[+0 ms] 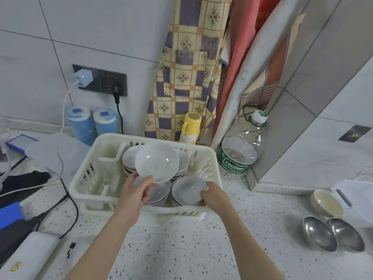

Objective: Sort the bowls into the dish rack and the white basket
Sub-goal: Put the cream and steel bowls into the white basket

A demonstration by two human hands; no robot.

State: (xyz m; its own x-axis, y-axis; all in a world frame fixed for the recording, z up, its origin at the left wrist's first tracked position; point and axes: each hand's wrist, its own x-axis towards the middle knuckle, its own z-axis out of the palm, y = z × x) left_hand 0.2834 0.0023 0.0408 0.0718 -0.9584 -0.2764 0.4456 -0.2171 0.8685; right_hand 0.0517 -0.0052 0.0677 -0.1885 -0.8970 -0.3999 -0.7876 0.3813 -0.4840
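Table (181, 249): speckled, carries all items.
White basket (84, 184): centre of table; holds four stacks of white bowls.
Steel bowls (333, 233): pair w/ a cream bowl (327, 203), far right, well apart from basket, unsorted.
Lifted bowl (157, 162): tilted above stacks, left hand (135, 196) pinching lower rim only. Risk: thin grip, could slip & chip stacks below.
Near-right stack (188, 190): right hand (214, 197) grasps top bowl's rim. Risk: stack may shift if tugged.
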